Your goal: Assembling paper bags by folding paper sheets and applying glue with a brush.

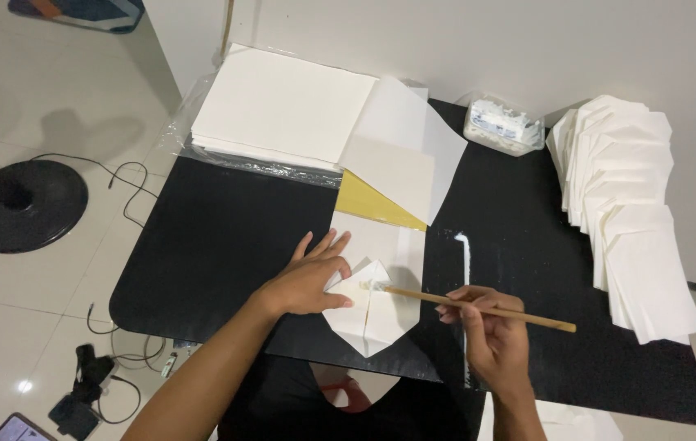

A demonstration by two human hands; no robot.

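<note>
Now, two hands on one folded white paper piece (368, 314) at the black bench's (225, 237) near edge.
Left hand (311, 282) lies flat, fingers spread, pinning it; right hand (491, 331) pinches one thin wooden stick (479, 308), tip touching the matte, pointed fold.

Both forearms are bare from the lower edge of the picture up to the wrists; no sleeve, cuff or glove shows on either one. The left hand (309, 282) wears no ring, watch or bracelet that can be seen, and its nails are short and plain. The right hand (491, 331) is bare as well, with nothing at the wrist and no ring visible on the fingers. The arms are slender. Between them, at the bottom of the view, a dark garment shows, black or close to it; its cut cannot be made out.
</note>
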